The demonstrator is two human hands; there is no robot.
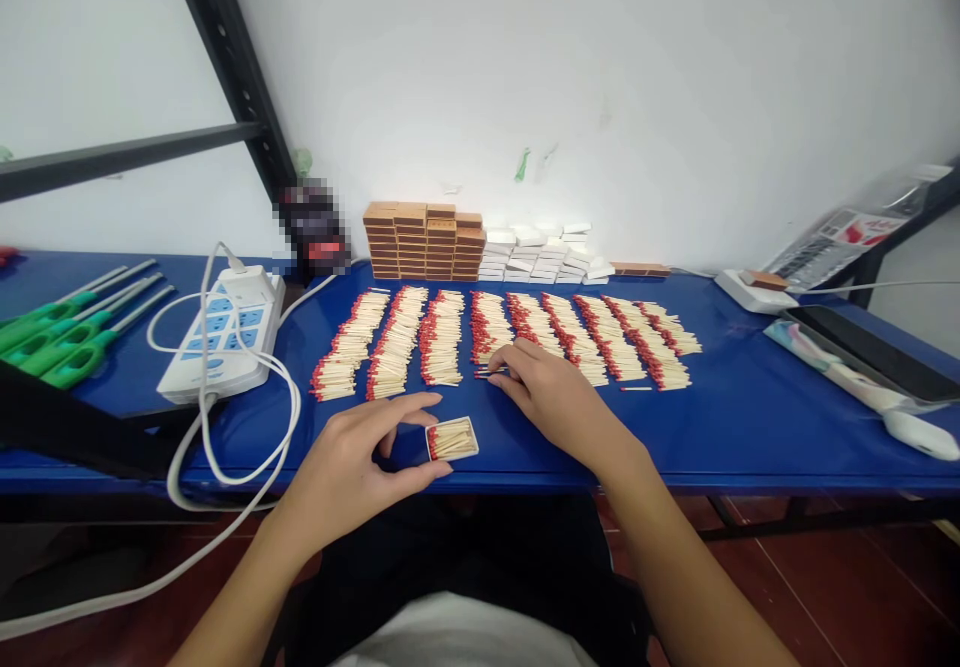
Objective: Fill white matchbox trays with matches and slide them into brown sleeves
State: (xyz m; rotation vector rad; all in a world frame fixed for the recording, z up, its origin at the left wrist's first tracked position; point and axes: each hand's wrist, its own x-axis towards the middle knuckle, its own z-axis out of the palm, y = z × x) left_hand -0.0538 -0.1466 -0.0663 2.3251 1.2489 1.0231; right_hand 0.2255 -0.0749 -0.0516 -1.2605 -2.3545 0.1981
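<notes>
My left hand curls around a small white matchbox tray at the table's front, its thumb at the near edge and its fingers at the left and far sides. Red-headed matches lie inside the tray. Farther forward, my right hand has thumb and fingertips pinched together at the near end of a row of matches. A few match ends poke out left of those fingertips; how many they grip is hidden. More match rows spread to both sides on the blue table.
Stacked brown matchbox sleeves and white trays stand against the wall. Left are a power strip, looping white cable and green-handled scissors. A phone and a white-handled object lie right.
</notes>
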